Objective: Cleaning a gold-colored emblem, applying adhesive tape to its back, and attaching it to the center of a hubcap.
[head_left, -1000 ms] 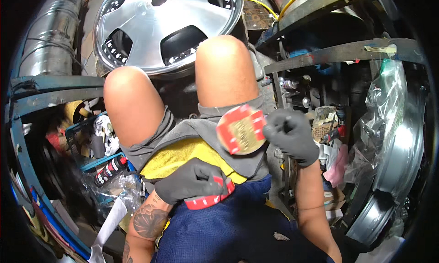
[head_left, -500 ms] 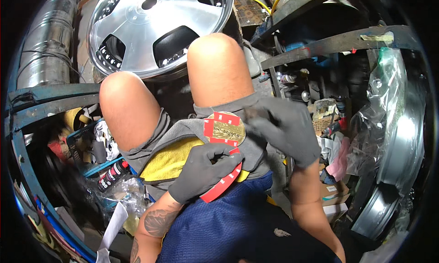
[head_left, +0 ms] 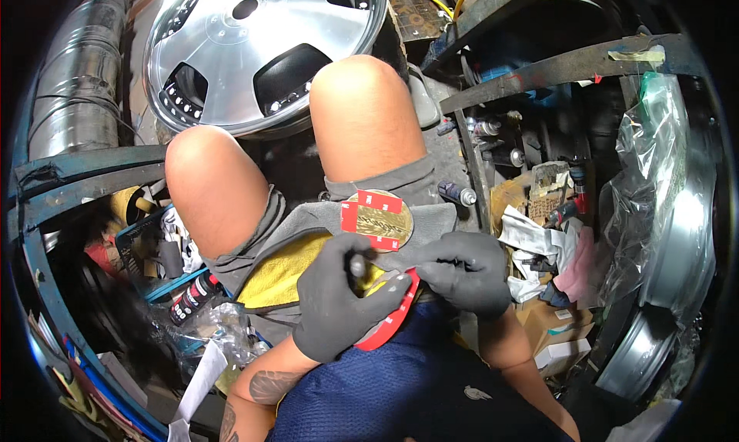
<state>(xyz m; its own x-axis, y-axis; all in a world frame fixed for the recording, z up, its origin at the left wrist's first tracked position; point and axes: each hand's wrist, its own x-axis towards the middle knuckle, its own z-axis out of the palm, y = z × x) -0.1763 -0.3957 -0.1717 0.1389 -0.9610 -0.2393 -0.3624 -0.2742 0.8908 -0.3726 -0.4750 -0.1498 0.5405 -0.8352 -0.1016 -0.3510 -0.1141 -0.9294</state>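
Observation:
My left hand [head_left: 339, 300], in a dark grey glove, pinches a curved strip of red-backed double-sided tape [head_left: 392, 323] between thumb and fingers. At the upper end of the strip my gloved right hand [head_left: 466, 273] is closed, its thumb and fingertips pressed together on the tape's tip. Just beyond both hands, a round gold-coloured disc [head_left: 377, 220] lies on my lap with pieces of red-backed tape stuck near its edge. Beneath it is a grey and yellow cloth [head_left: 283, 271], spread across my thighs.
A large polished wheel rim [head_left: 296, 28] lies in front of my knees. Metal frame bars [head_left: 570, 66] run along the right, above spray cans [head_left: 456, 193] and rags [head_left: 531, 238]. On the left lie a black bottle with a red cap [head_left: 192, 297] and clear plastic wrapping [head_left: 223, 336].
My right hand has come down and toward me, to the strip's upper end. The left hand has shifted slightly right with the tape. A spray can beside my right thigh has come into sight.

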